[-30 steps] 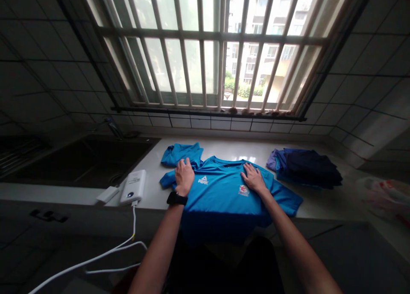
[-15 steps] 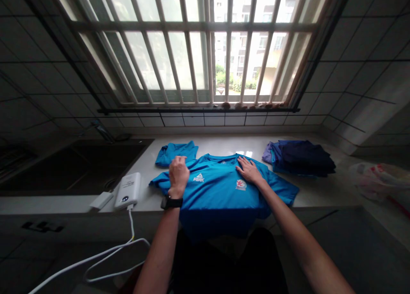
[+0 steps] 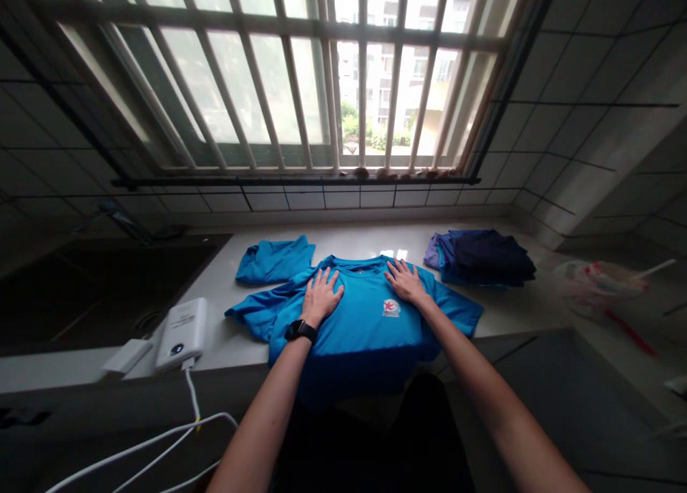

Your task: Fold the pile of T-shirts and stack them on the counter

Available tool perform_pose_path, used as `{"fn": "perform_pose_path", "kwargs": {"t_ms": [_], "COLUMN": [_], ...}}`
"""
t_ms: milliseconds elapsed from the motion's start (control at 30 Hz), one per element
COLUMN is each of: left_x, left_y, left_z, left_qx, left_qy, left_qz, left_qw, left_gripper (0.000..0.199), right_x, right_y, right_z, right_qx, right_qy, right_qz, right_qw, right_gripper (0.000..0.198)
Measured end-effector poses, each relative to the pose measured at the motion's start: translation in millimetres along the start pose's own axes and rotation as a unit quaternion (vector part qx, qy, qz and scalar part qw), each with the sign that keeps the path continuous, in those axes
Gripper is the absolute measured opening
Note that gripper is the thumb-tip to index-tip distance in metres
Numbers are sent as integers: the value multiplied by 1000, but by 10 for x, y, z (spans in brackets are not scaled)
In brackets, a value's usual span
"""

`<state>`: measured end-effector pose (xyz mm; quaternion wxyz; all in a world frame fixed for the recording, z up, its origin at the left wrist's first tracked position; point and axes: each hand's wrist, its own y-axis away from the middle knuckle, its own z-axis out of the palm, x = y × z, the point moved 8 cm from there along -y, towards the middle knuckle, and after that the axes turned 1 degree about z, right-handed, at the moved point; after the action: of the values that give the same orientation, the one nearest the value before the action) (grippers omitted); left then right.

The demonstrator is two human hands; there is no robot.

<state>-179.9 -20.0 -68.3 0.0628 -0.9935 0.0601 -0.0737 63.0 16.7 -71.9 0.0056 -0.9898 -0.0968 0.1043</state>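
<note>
A blue T-shirt [image 3: 357, 328] lies front side up across the counter, its collar toward the window and its lower part hanging over the front edge. On the shirt's left chest area rests my left hand [image 3: 322, 296], fingers spread, covering the printed logo there. My right hand [image 3: 406, 281] lies flat near the other shoulder, just above a red and white badge [image 3: 391, 308]. Both hands press on the fabric without gripping it. Behind the left sleeve sits a folded blue garment [image 3: 276, 261].
A stack of folded dark clothes [image 3: 486, 258] stands at the back right, with a plastic bag [image 3: 595, 285] beyond it. To the left are a white power bank [image 3: 182, 333] with a cable, a small white box [image 3: 127, 357] and a dark sink [image 3: 107, 285]. A barred window is behind.
My left hand has gone from closed fingers at the shirt's shoulder to lying spread on the chest. The left sleeve is more bunched. My right hand stays flat. The view has shifted slightly right.
</note>
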Motion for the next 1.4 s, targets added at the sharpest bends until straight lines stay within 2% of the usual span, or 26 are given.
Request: {"fn": "perform_pose_path", "kwargs": {"t_ms": [67, 133, 200, 300, 433, 467, 533, 633, 733, 833, 900, 1000, 1067, 1100, 1133, 1167, 1267, 1300, 1333, 1400], "left_x": [16, 26, 22, 2, -10, -11, -10, 1, 27, 40, 45, 40, 30, 29, 32, 38, 53, 55, 55, 55], "left_y": [-8, -15, -23, -37, -52, -55, -58, -56, -43, -32, -33, -40, -37, -33, -26, -19, 2, 6, 7, 6], "left_z": [8, 17, 32, 67, 101, 105, 105, 86, 48, 17, 15, 29, 34, 31, 24, 15, -16, -21, -23, -18], "left_qx": [-3, 0, 4, 8, 13, 14, 12, -2, -17, -19, -15, -8, -7, -6, -6, -5, 0, 2, 2, 1], "left_qy": [-1, -3, -5, -9, -11, -11, -10, -8, -3, 1, 1, 0, -3, -3, -3, -2, 1, 0, 0, 0], "left_qz": [4, 8, 8, 1, -1, -1, -2, -6, -8, -12, -9, -6, -10, -10, -8, -5, 2, 3, 3, 2], "left_qw": [1000, 1000, 1000, 1000, 1000, 1000, 1000, 1000, 1000, 1000, 1000, 1000, 1000, 1000, 1000, 1000, 1000, 1000, 1000, 1000], "left_gripper": [59, 59, 59, 59, 59, 59, 59, 59, 60, 60, 60, 59, 59, 59, 59, 59, 59, 59, 59, 59], "right_x": [21, 171, 474, 1044, 1722, 1808, 1868, 1809, 1663, 1365, 1033, 411, 60, -33, -59, -22, 217, 237, 202, -2], "right_y": [21, 123, 338, 839, 1506, 1597, 1639, 1495, 1287, 1078, 959, 883, 922, 946, 956, 945, 884, 881, 891, 951], "right_z": [-107, -255, -390, -492, -493, -493, -506, -585, -730, -851, -901, -988, -1027, -1032, -1015, -972, -745, -665, -588, -425], "right_qx": [27, 72, 118, 161, 152, 142, 118, 91, 79, 53, 22, -54, -115, -128, -125, -106, -29, -16, -12, -26], "right_qy": [-7, -21, -46, -65, -1, 6, -8, -97, -189, -275, -396, -570, -625, -634, -633, -619, -496, -436, -378, -282], "right_qz": [-14, 0, 47, 134, 322, 349, 356, 317, 282, 238, 180, 42, -62, -100, -119, -116, -50, -47, -61, -121], "right_qw": [1000, 997, 991, 976, 935, 926, 927, 939, 937, 930, 900, 819, 770, 756, 755, 770, 866, 898, 924, 951], "right_gripper": [51, 47, 46, 44, 56, 59, 51, 25, 27, 24, 23, 38, 48, 51, 52, 52, 46, 44, 42, 43]}}
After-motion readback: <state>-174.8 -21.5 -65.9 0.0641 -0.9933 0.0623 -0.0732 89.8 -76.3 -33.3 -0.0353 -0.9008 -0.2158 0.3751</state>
